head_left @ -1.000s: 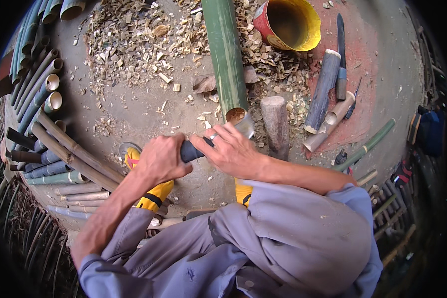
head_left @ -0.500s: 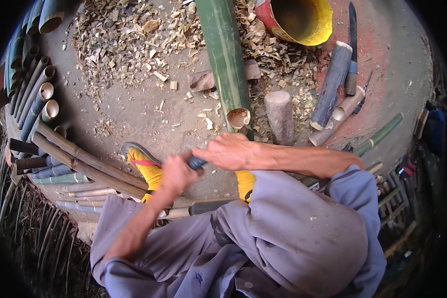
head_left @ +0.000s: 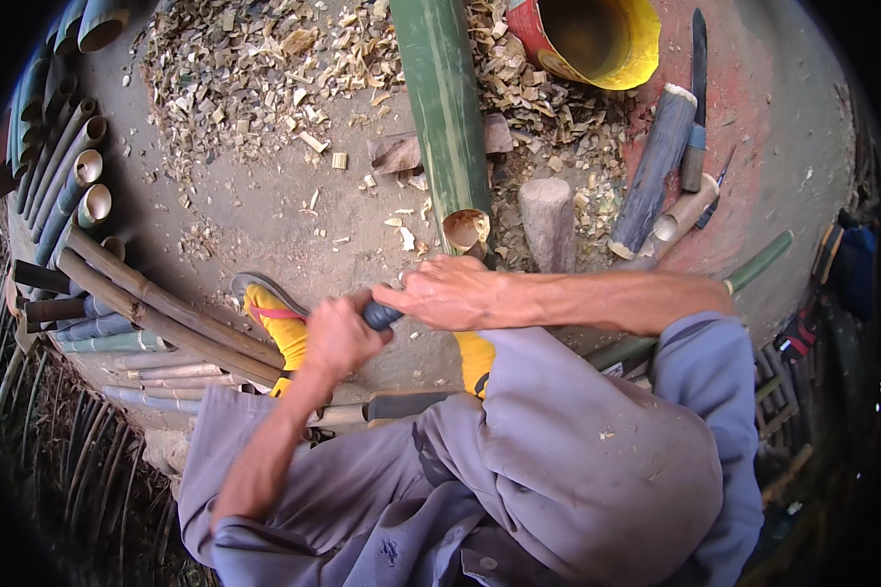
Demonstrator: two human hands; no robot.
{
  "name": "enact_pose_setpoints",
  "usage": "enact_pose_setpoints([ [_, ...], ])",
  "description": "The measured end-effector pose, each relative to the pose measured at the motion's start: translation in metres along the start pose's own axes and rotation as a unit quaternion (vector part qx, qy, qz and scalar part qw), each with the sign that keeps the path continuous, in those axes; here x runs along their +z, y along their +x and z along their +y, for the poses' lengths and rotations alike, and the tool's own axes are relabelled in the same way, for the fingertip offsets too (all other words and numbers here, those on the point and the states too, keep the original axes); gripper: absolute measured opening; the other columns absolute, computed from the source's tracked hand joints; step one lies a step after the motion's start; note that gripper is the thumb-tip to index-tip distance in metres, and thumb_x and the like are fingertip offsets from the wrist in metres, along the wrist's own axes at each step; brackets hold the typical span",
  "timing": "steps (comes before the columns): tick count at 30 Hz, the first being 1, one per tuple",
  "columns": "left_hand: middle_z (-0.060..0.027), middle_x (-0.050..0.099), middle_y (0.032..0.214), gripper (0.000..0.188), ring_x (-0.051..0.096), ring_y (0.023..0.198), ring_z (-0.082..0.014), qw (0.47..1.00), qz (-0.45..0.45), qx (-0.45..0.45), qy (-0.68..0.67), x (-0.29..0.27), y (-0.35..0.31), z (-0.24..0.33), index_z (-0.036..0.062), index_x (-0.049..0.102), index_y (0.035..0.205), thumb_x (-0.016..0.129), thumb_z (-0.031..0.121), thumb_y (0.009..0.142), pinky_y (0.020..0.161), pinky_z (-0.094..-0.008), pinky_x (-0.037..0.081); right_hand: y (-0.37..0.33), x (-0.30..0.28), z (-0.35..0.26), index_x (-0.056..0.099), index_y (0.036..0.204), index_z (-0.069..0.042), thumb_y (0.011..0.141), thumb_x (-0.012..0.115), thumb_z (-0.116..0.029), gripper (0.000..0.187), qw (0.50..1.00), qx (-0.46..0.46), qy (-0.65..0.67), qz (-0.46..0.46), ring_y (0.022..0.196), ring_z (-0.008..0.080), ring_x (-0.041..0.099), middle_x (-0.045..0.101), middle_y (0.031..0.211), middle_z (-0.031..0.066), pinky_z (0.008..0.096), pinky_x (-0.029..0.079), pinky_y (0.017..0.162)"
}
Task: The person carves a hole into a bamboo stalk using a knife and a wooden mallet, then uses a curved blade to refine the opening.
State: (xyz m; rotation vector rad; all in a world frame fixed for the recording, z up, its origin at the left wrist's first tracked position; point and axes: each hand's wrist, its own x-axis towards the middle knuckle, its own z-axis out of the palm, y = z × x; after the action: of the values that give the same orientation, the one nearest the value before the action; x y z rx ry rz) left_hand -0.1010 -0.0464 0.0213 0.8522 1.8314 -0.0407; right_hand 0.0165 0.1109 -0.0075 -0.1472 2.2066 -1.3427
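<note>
My left hand (head_left: 345, 335) is closed around a short dark cylindrical handle (head_left: 381, 315), whose rounded end sticks out toward my right hand. My right hand (head_left: 447, 292) lies just right of it with fingers curled, close to the handle; what they grip is hidden. Right beyond that hand is the cut, open end of a thick green bamboo pole (head_left: 444, 108). The pole rests across a wooden block (head_left: 394, 154) and runs away to the top of the view. My feet, in yellow socks (head_left: 282, 328), are on the ground below the hands.
Wood chips (head_left: 264, 78) cover the far ground. A red and yellow bucket (head_left: 641, 61) lies tipped at the far right. Near it are a short post (head_left: 548, 223), a dark log (head_left: 656, 166) and a long knife (head_left: 696, 88). Cut bamboo poles (head_left: 157, 284) crowd the left.
Both hands have shifted slightly left and stay close together, with the dark handle's end still showing between them. The bamboo pole has hardly moved.
</note>
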Motion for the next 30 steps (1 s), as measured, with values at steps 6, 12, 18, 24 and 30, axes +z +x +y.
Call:
enact_pose_setpoints([
  [6,-0.0182,0.065,0.067,0.032,0.064,0.060,-0.0216,0.917,0.171,-0.127,-0.338,0.134,-0.036,0.084,-0.0060,0.064,0.088,0.072,0.018,0.068,0.061,-0.0387,0.052,-0.031,0.008,0.021,0.060,0.091,-0.010,0.082,0.054,-0.015,0.012,0.960,-0.184,-0.179,-0.112,0.057,0.0254,0.066,0.061,0.056,0.0055,0.0373,0.049,0.043],
  [12,-0.0203,0.065,0.069,0.031,0.067,0.061,-0.0295,0.927,0.222,-0.065,-0.296,0.104,-0.017,0.023,-0.0007,0.066,0.090,0.073,0.017,0.066,0.062,-0.0369,0.052,0.013,0.007,0.002,0.060,0.096,-0.009,0.078,0.059,-0.012,0.019,0.971,-0.096,-0.201,-0.091,0.063,0.0256,0.067,0.066,0.067,0.0077,0.0401,0.052,0.053],
  [18,-0.0130,0.067,0.074,0.024,0.065,0.061,-0.0332,0.978,0.155,0.133,0.041,-0.030,0.023,-0.024,0.0086,0.060,0.080,0.073,0.018,0.062,0.059,-0.0421,0.054,0.019,0.005,-0.007,0.055,0.108,-0.010,0.078,0.059,-0.006,0.031,0.967,0.053,-0.090,0.231,0.081,0.0292,0.066,0.064,0.082,0.0137,0.0432,0.053,0.073],
  [24,-0.0070,0.062,0.061,0.008,0.063,0.054,-0.0249,0.920,0.088,0.243,0.296,-0.128,0.065,0.042,0.0099,0.061,0.069,0.066,0.015,0.065,0.048,-0.0372,0.050,0.021,-0.006,0.003,0.050,0.111,-0.004,0.079,0.058,-0.002,0.033,0.898,0.094,0.034,0.429,0.078,0.0368,0.065,0.062,0.083,0.0191,0.0456,0.053,0.068],
  [30,-0.0057,0.061,0.055,0.005,0.059,0.047,-0.0202,0.890,0.110,0.282,0.342,-0.136,0.076,0.081,0.0097,0.064,0.063,0.067,0.013,0.064,0.045,-0.0342,0.047,0.003,-0.014,0.010,0.048,0.113,-0.001,0.075,0.064,0.000,0.042,0.868,0.070,0.100,0.481,0.072,0.0356,0.066,0.062,0.080,0.0191,0.0452,0.055,0.060],
])
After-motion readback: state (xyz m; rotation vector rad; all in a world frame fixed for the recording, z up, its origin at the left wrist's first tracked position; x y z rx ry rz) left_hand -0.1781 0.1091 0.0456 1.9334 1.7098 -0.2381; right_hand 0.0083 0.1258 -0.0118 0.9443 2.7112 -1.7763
